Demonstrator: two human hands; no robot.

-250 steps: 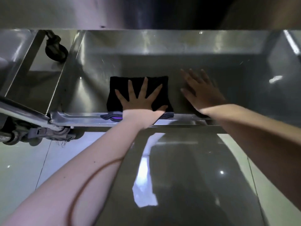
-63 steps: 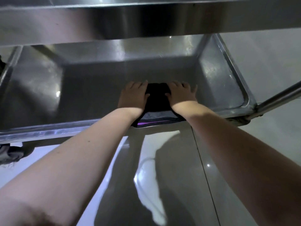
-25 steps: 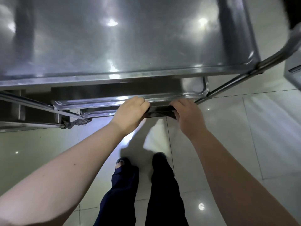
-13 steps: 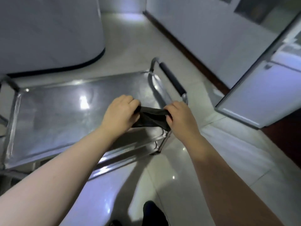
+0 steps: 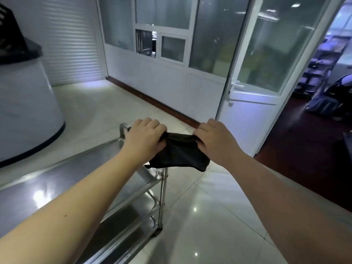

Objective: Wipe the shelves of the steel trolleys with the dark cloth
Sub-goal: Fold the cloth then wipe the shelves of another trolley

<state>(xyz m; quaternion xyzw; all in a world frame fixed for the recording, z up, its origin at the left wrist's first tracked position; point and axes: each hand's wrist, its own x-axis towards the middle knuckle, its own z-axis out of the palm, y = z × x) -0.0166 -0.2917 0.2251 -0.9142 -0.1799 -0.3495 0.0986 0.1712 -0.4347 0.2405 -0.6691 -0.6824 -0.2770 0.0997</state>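
You are pinching the cloth (image 5: 179,156) between left hand (image 5: 145,142) and right hand (image 5: 215,142), holding it stretched left-to-right in the air over the right end of the trolley (image 5: 161,189), with the top shelf (image 5: 66,180) lying below-left, nearer your left hand.

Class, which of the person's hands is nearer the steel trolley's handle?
Left. The left hand is right beside the trolley handle, partly covering it; the right hand is farther right, on the dark cloth's other side.
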